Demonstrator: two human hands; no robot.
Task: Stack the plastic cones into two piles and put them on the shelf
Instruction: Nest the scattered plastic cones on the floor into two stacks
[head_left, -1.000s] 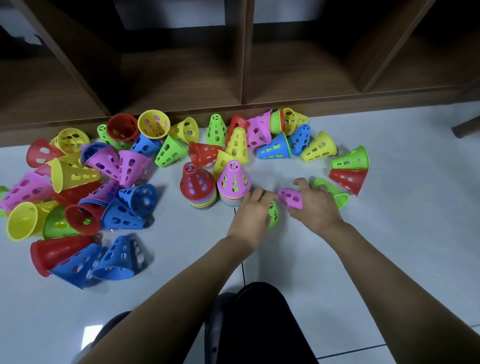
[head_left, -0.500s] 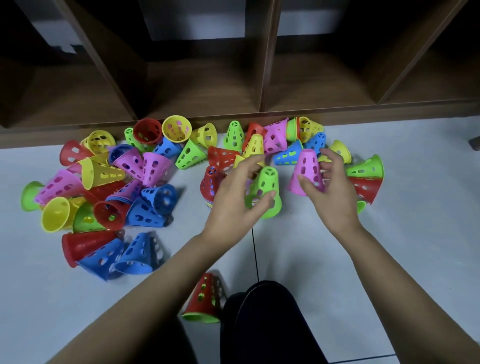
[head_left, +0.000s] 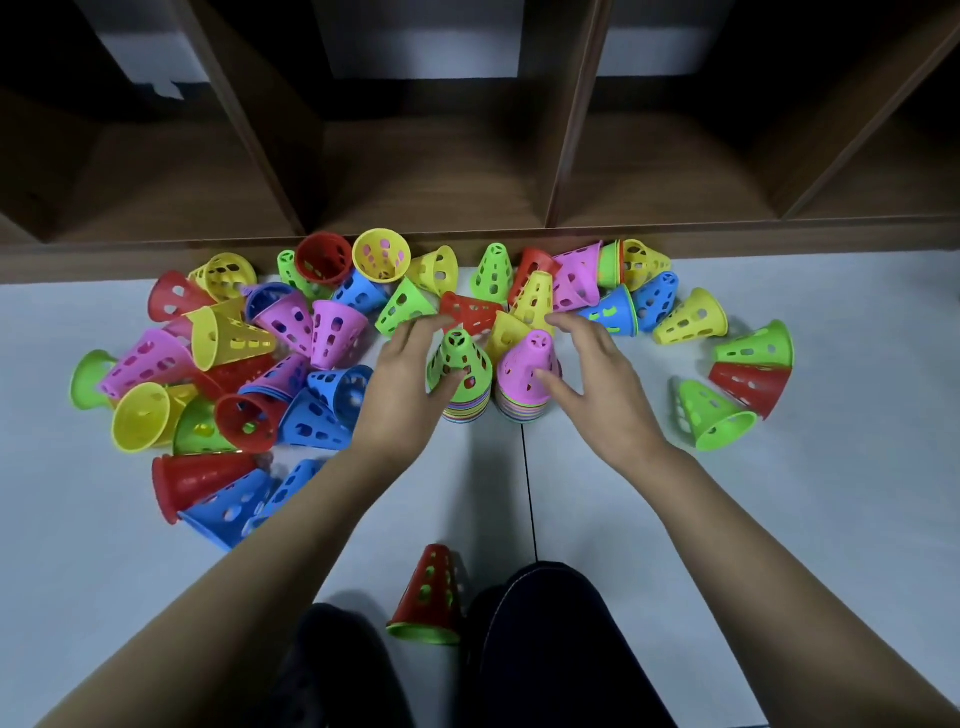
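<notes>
Two bare forearms are reaching forward from the bottom corners and converging on two upright piles standing side by side on the pale floor, just in front of the wooden shelf. The left hand is curving around the green cone that is capping the left pile; its thumb is pressing the cone's near side while its fingers are arching over the far side, so the hand is closing on this cone. The right hand is cupping the pink cone atop the right pile; its thumb is touching the cone's right flank, but its fingers are spreading past the tip without clearly meeting it, so whether this hand is clamping or loosening cannot be told. Both top cones are standing with the long axis vertical, narrow perforated tip pointing up and wide rim seated on the banded rims below. Loose cones are lying in a heap to the left, mostly on their sides with axes pointing in mixed directions, and in a row along the shelf base. A green and red pair and a single green cone are lying tipped over to the right. A red cone with a green rim beneath it is standing upright near the person's dark-clothed knees.
</notes>
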